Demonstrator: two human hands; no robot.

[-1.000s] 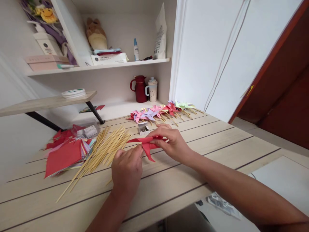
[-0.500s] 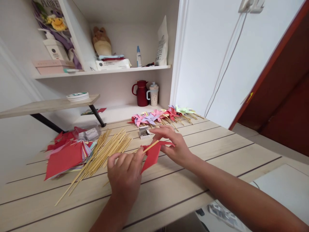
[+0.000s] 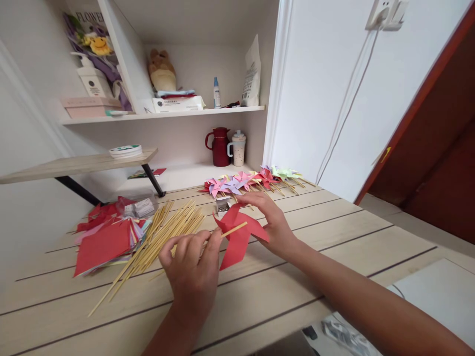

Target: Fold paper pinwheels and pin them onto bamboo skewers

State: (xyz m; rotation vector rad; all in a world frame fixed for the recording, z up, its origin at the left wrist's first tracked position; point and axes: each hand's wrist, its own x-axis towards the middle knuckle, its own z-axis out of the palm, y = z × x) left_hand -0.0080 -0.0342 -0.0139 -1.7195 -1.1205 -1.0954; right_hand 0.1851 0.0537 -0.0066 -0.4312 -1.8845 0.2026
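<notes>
A red paper pinwheel (image 3: 236, 245) is up over the table, its blades spread and one pointing down toward me. My right hand (image 3: 275, 222) grips it from the right, thumb low and fingers at the upper blade. My left hand (image 3: 191, 267) is closed round a thin wooden stick (image 3: 236, 229), whose tip lies across the face of the pinwheel near its middle. Whether a pin joins the two cannot be made out. Just behind the pinwheel stands a small open box (image 3: 222, 204) of shiny metal pins, partly hidden by it.
Loose wooden sticks (image 3: 163, 242) lie left of my hands, beside a stack of coloured paper (image 3: 102, 247). Several pinwheels on sticks (image 3: 233, 186) line the table's back. A red jug (image 3: 221, 148) and a cup (image 3: 238, 151) stand behind. A raised wooden shelf (image 3: 85, 163) is at left.
The red pinwheel has turned so its blades now face me more openly. My right hand has shifted slightly, fingers at its top and side. The left hand still holds the stick.
</notes>
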